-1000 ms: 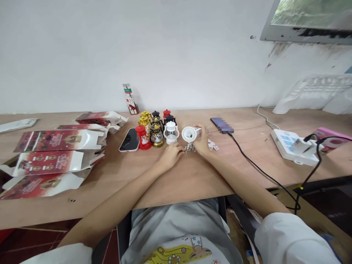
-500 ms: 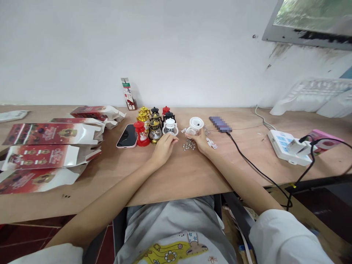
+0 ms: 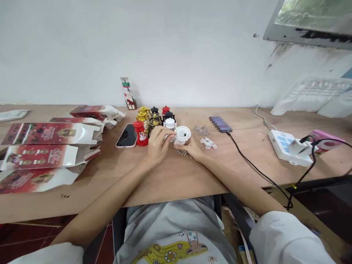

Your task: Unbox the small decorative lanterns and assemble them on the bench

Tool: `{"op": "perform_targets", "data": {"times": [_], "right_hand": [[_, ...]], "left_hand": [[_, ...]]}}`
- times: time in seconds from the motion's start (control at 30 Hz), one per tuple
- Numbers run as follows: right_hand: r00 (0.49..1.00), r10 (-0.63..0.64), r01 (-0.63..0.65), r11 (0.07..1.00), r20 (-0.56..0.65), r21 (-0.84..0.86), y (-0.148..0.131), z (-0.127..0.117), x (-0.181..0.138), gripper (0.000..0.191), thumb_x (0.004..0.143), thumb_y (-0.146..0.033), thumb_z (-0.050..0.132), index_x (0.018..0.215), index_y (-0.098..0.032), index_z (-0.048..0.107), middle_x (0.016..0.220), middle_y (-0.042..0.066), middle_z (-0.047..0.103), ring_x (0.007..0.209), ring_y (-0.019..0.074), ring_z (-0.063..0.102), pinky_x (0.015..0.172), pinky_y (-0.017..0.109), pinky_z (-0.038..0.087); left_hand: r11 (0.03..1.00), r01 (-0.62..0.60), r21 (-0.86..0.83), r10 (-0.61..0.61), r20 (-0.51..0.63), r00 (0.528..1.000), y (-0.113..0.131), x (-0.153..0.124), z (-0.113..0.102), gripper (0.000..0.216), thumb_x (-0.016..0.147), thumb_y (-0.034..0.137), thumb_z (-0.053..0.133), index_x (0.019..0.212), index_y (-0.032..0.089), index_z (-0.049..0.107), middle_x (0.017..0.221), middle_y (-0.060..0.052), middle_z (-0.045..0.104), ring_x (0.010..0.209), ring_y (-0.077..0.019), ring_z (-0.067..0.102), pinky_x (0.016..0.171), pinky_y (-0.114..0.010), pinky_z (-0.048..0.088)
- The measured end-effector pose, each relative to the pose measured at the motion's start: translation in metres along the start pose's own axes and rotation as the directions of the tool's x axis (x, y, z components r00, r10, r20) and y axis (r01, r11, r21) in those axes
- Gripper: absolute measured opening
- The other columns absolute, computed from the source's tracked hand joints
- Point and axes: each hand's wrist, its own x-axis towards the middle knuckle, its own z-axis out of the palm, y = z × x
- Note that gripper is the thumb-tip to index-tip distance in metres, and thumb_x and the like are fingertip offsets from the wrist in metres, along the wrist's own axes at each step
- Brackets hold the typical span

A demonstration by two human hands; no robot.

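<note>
My right hand grips a white mini lantern, tilted so that its round hollow base faces me, with a small dark spot inside. Beside it my left hand is closed in a pinch, fingertips at the lantern's left side; what they hold, if anything, is too small to make out. Under the lantern lies a pile of small silvery discs, partly hidden. Another white lantern stands just behind my left fingers, with red, gold and black lanterns grouped around it.
White plastic pieces and thin metal wires lie right of my hands. A phone on a cable, a power strip, another phone, red printed boxes and a small upright pack are around.
My right hand has brought the white lantern left and nearer to me, turning its base more towards me. My left hand has shifted slightly left, its fingertips now at the lantern.
</note>
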Motion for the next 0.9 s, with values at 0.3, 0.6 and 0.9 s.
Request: {"op": "perform_targets", "data": {"times": [0.3,0.6,0.9], "right_hand": [[0.997,-0.073,0.079,0.979,0.037,-0.190,0.0045,-0.0018,-0.0039,0.063,0.058,-0.033,0.080,0.111,-0.024,0.047,0.108,0.002,0.061,0.098,0.0193,0.060,0.089,0.037,0.049],[0.990,-0.140,0.130,0.943,-0.009,-0.305,0.0003,-0.0034,-0.0056,0.058,0.061,-0.036,0.078,0.109,-0.024,0.048,0.108,0.004,0.061,0.095,0.0198,0.059,0.084,0.036,0.049],[0.982,-0.178,0.141,0.909,-0.061,-0.391,-0.0009,-0.0053,-0.0048,0.055,0.062,-0.040,0.078,0.105,-0.024,0.049,0.105,0.003,0.063,0.095,0.0213,0.060,0.086,0.038,0.047]], "left_hand": [[0.994,0.110,0.014,-0.111,0.060,0.992,0.0016,-0.0032,0.0012,0.018,0.090,0.035,0.054,0.090,0.019,0.060,0.084,-0.004,0.066,0.083,-0.0169,0.058,0.074,-0.032,0.046],[0.999,0.034,0.009,-0.035,0.106,0.994,-0.0019,-0.0020,0.0006,0.017,0.092,0.031,0.051,0.092,0.019,0.062,0.084,-0.005,0.066,0.082,-0.0177,0.054,0.075,-0.033,0.044],[0.999,0.041,0.002,-0.041,0.144,0.989,-0.0047,-0.0034,0.0035,0.029,0.096,0.036,0.040,0.088,0.020,0.063,0.085,-0.005,0.063,0.084,-0.0170,0.053,0.075,-0.032,0.043]]}}
